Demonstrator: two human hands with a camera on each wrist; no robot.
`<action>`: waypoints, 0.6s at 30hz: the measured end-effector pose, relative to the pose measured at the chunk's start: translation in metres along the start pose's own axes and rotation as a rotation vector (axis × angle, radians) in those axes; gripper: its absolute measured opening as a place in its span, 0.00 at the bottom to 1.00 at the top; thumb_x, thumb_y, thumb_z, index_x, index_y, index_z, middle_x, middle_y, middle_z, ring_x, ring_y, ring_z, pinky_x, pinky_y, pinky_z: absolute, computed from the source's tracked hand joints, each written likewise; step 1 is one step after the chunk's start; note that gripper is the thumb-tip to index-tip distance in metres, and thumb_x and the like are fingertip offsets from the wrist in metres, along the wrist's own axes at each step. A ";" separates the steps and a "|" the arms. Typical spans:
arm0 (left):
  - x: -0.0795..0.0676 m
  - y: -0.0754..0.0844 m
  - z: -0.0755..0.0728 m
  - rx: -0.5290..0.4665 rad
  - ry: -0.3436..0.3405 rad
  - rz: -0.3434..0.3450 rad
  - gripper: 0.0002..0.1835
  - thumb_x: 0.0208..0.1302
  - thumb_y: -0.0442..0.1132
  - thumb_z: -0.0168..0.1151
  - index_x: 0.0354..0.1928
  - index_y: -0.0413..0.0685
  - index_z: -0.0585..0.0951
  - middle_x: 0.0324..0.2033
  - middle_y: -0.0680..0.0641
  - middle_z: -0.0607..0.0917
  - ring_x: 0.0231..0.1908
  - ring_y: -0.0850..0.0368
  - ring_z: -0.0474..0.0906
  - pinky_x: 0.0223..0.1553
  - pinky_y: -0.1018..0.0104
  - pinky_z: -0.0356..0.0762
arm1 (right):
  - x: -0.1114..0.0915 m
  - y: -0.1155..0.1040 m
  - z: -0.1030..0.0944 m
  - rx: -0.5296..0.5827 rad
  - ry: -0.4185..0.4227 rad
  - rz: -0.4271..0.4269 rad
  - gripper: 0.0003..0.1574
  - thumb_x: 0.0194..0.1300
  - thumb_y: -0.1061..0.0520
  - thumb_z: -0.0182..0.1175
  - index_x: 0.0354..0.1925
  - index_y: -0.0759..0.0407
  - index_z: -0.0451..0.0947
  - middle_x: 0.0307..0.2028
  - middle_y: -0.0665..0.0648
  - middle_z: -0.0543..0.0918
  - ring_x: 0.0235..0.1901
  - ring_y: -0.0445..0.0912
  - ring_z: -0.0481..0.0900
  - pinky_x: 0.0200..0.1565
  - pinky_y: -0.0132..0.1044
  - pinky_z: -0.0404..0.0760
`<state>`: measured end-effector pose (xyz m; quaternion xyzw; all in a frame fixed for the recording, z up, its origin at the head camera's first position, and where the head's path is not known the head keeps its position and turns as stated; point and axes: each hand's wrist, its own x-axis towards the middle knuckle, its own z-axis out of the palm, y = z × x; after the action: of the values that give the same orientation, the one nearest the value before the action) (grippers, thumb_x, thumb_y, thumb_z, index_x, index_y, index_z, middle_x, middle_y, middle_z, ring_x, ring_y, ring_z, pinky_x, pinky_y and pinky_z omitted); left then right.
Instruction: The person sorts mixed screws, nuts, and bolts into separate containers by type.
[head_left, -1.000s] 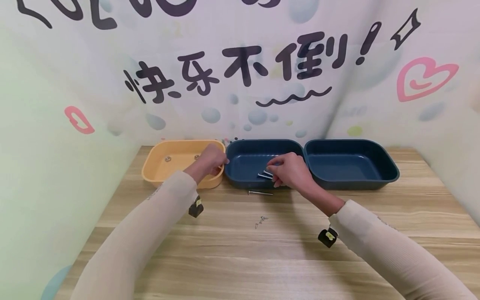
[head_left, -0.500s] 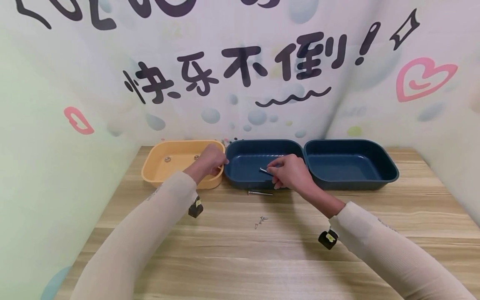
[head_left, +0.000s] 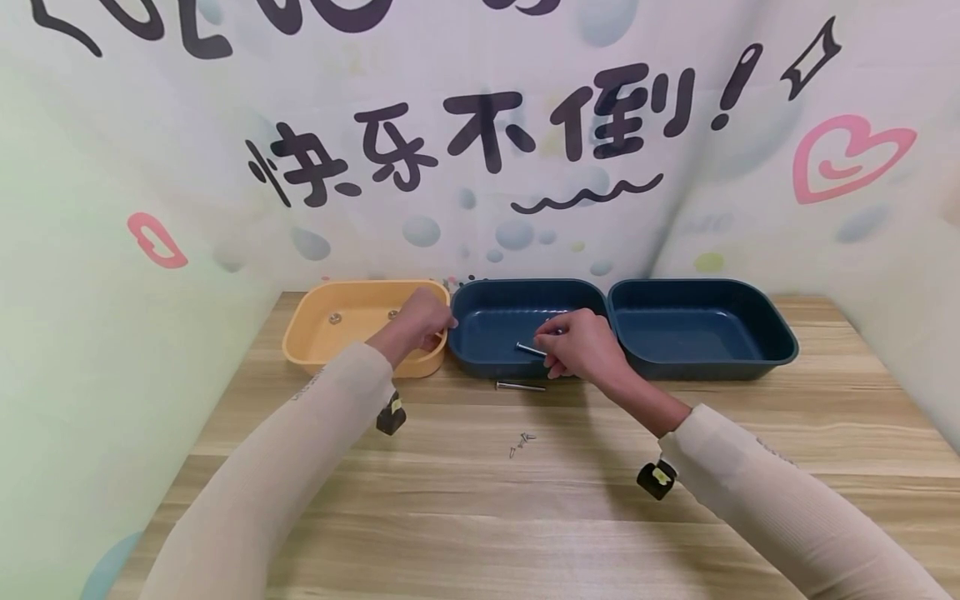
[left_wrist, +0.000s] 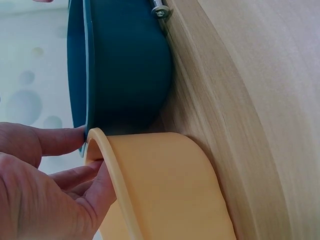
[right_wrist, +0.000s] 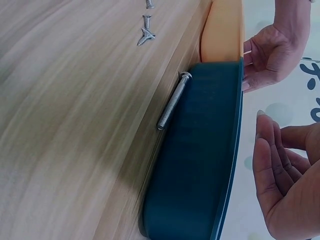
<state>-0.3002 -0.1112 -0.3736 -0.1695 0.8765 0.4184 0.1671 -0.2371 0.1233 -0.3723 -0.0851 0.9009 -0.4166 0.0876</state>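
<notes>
Left hand point(head_left: 424, 317)'s fingers pinch the yellow tray point(head_left: 345, 340)'s edge. Right hand point(head_left: 587, 343) curls over the middle tray point(head_left: 491, 323), hold unclear; desk point(head_left: 517, 521) spreads nearer.

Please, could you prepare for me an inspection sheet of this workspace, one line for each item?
Surface: wood-grain table.
Job's things: small round pieces in yellow bin; middle blue bin; right blue bin; one bolt and small screws on the table.
Clutter: nothing seen.
Grippers: left hand grips the yellow bin's rim; right hand is at the middle blue bin beside another bolt, whether holding it is unclear.
Cables: nothing seen.
Surroundings: printed cloth behind bins.
</notes>
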 end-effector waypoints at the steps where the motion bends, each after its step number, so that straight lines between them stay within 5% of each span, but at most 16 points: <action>1: 0.000 0.000 0.000 -0.005 0.001 0.003 0.08 0.64 0.30 0.61 0.28 0.40 0.73 0.29 0.44 0.75 0.21 0.55 0.76 0.21 0.67 0.75 | 0.000 0.000 0.000 0.002 -0.001 0.000 0.13 0.69 0.55 0.59 0.45 0.61 0.84 0.22 0.57 0.84 0.20 0.46 0.83 0.28 0.38 0.83; 11: 0.002 0.002 0.000 0.002 0.016 -0.010 0.05 0.63 0.30 0.61 0.31 0.38 0.76 0.31 0.43 0.77 0.22 0.54 0.77 0.27 0.64 0.80 | -0.002 0.001 0.001 -0.005 -0.011 0.017 0.14 0.68 0.55 0.60 0.46 0.61 0.84 0.23 0.58 0.84 0.21 0.46 0.83 0.28 0.38 0.83; 18: 0.002 0.002 0.001 0.022 0.018 -0.013 0.08 0.64 0.30 0.61 0.27 0.41 0.74 0.31 0.43 0.77 0.23 0.53 0.77 0.32 0.61 0.81 | -0.007 0.005 0.006 0.020 -0.044 0.033 0.13 0.68 0.55 0.61 0.46 0.61 0.83 0.25 0.61 0.85 0.26 0.55 0.85 0.34 0.46 0.85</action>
<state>-0.3028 -0.1096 -0.3743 -0.1772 0.8814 0.4059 0.1641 -0.2293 0.1237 -0.3788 -0.0787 0.8958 -0.4220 0.1152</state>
